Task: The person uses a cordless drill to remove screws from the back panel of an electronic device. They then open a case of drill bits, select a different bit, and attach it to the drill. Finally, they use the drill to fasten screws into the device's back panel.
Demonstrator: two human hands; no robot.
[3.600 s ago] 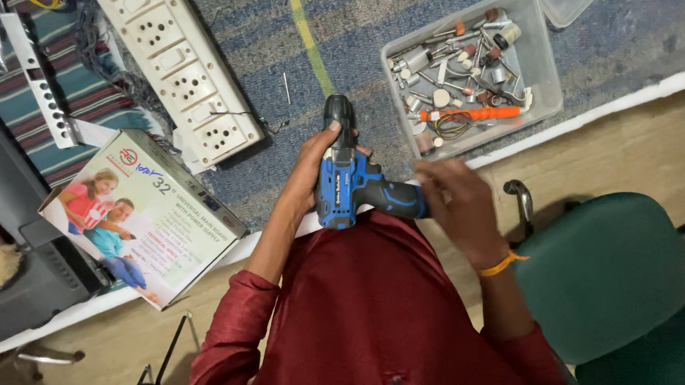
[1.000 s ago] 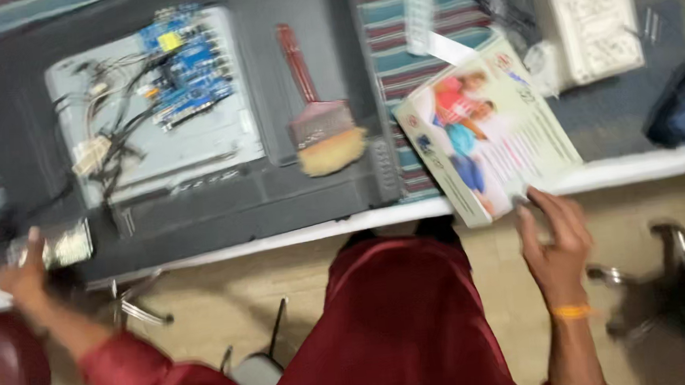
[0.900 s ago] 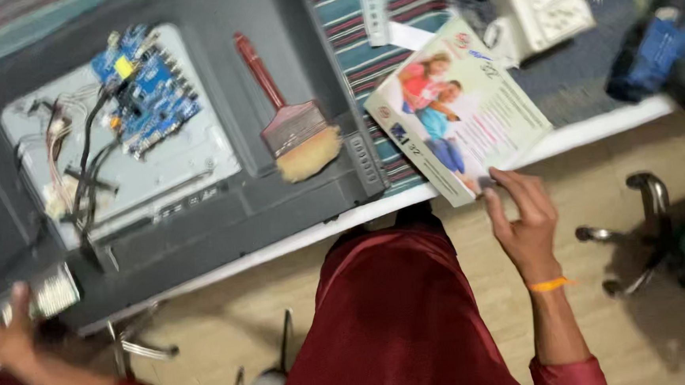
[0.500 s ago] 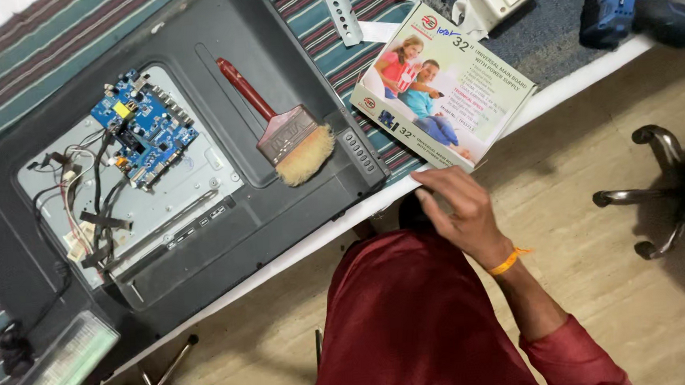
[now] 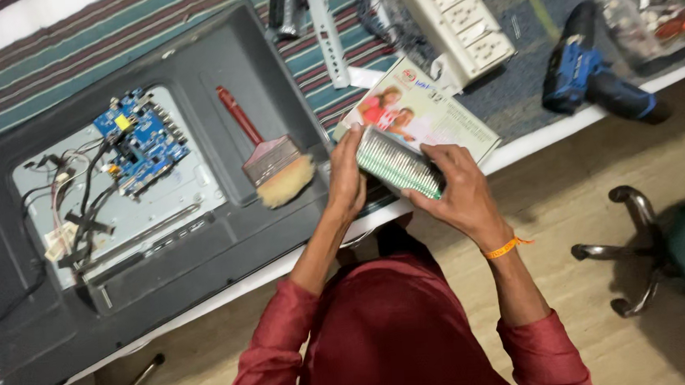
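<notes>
I grip the ribbed green board (image 5: 398,164) with my left hand (image 5: 347,180) and right hand (image 5: 457,193) at the table edge (image 5: 529,137); a slip there could drop it to the floor.

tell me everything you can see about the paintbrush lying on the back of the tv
The paintbrush is a flat, wide one with a slim dark-red handle, a dull grey metal band and pale tan, rather splayed bristles. It lies flat and diagonal on the dark grey back panel of the opened television, handle pointing up and away, bristles toward the table edge. It sits just right of the exposed metal plate with the blue circuit board. Neither hand touches it; the left hand is nearest.
</notes>
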